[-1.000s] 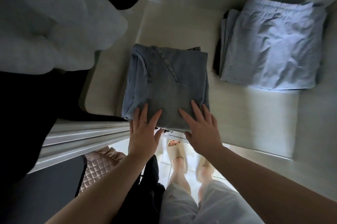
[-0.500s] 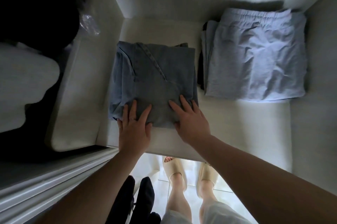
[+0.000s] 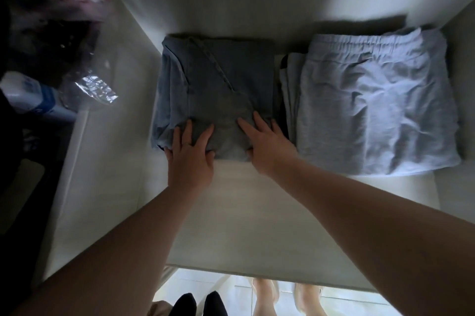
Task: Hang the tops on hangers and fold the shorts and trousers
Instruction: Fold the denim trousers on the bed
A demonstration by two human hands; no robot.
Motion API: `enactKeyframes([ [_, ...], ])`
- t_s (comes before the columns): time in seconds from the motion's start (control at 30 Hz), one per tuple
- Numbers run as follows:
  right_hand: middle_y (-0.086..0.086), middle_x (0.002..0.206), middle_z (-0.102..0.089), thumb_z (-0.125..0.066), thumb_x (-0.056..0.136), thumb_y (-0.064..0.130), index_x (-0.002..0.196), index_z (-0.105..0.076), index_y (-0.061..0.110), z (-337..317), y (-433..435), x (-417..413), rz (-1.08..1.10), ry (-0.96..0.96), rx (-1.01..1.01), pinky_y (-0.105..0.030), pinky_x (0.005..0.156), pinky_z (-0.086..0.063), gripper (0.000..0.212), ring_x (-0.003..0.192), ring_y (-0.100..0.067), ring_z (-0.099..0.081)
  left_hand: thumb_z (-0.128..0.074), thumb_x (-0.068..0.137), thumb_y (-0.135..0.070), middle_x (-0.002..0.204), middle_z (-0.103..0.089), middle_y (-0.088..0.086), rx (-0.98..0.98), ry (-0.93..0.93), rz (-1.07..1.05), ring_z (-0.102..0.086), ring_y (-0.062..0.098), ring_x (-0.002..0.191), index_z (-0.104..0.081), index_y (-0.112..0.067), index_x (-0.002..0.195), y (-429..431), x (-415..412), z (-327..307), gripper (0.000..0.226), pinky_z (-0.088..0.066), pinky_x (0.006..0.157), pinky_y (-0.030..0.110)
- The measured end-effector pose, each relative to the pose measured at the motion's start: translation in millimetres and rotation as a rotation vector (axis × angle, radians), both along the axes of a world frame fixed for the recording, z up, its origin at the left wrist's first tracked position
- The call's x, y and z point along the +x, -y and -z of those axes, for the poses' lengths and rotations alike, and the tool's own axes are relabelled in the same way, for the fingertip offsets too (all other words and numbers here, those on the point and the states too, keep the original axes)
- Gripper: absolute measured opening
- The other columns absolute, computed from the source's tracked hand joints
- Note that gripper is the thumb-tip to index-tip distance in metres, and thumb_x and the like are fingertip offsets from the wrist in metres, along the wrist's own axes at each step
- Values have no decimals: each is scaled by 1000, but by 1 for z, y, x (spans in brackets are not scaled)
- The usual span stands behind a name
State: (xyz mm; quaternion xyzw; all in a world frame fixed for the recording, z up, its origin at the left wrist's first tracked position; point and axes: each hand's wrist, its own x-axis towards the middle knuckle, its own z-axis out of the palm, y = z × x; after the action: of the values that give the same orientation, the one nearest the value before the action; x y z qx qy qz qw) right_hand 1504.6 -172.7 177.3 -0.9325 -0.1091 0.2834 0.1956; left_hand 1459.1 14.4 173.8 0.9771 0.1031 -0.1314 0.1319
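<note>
On the white shelf, set well back from its front edge, the folded blue trousers lie flat and square. Left hand and right hand rest palm-down on the 6 o'clock edge of the trousers, fingers straight and spread, gripping nothing. At 3 o'clock, just beside the trousers, sits a folded grey pair, elastic waistband turned to 12 o'clock. At 9 o'clock, beyond the side panel, lies crumpled clear plastic, blurred.
</note>
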Motion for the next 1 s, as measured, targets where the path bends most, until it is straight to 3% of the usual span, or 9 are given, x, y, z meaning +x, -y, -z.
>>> enactKeyframes([
  [0.2,8,168,10,-49,101,27,157,4,46,4,-1,7,-39,25,-34,-45,124,-17,80,153,-38,-1,-54,99,-34,168,-3,3,19,-17,2,4,31,154,-27,-45,154,0,9,1,62,-9,117,66],
  [0.37,6,168,15,-51,98,21,156,11,44,-8,7,-17,-72,31,-91,-44,125,-13,88,154,-37,0,-48,101,-36,168,5,6,124,-79,-19,9,35,153,-10,-42,158,20,-9,-14,69,-3,120,63],
  [0.5,2,166,21,-52,98,30,157,8,40,-15,23,-62,-139,56,-161,-44,124,-6,85,154,-34,6,-50,99,-44,167,15,3,55,-98,-75,10,32,153,4,-34,159,55,-57,-18,81,-9,121,58],
  [0.63,-3,166,21,-45,101,40,160,-1,34,-20,39,-109,-234,30,-272,-48,123,2,74,154,-32,9,-38,102,-50,166,21,-1,33,-286,-22,15,29,153,5,-41,158,77,-120,-12,71,-1,122,56],
  [0.77,-2,167,19,-42,102,39,160,0,35,-27,64,-165,-144,-143,-363,-56,121,4,72,154,-30,14,-35,102,-51,165,23,-2,27,-390,5,15,30,153,8,-42,157,92,-196,-10,71,0,123,55],
  [1.0,0,167,19,-39,103,41,160,1,35,-47,120,-277,-66,-180,-417,-56,122,1,70,154,-30,13,-23,103,-59,166,23,-1,62,-503,135,18,30,152,10,-39,158,115,-296,-28,67,1,122,56],
])
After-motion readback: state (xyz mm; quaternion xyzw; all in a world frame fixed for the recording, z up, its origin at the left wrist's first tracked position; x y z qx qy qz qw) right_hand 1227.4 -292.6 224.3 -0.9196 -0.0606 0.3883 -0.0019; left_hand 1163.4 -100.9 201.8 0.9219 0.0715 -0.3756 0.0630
